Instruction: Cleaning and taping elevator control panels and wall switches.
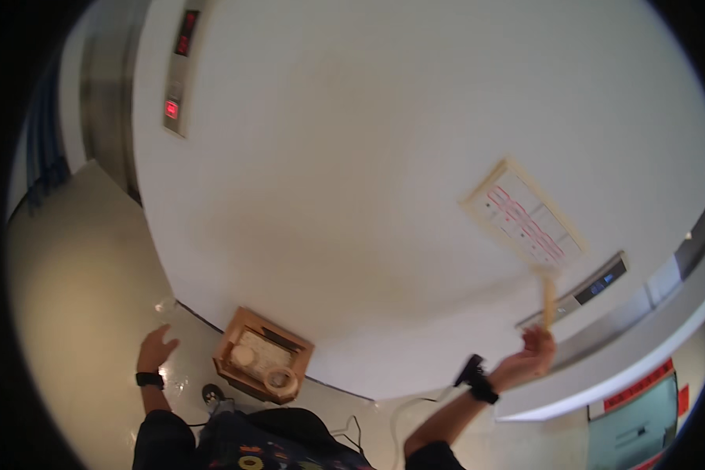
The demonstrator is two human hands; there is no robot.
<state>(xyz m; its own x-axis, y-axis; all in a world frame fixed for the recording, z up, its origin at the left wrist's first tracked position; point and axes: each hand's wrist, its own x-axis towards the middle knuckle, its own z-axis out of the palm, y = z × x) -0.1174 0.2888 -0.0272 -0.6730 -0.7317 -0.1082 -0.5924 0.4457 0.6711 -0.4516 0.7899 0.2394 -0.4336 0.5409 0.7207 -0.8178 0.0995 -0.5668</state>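
My right hand (530,359) is raised at the white wall, closed around a pale yellow stick-shaped thing (549,301). Its upper end looks wider and lighter, but it is too blurred to tell the kind. That end is just below a sheet with a pale yellow border (534,219) on the wall, close to a lift call panel (601,280); I cannot tell whether it touches the wall. My left hand (157,348) hangs low on the left with its fingers apart and nothing in it. Both wrists carry black bands.
A brown box (225,352) with round pale items in it stands on the floor against the wall. A second lift panel (178,78) with red lights is at the upper left, near a metal door frame (110,94). A cable (403,403) runs near my right arm.
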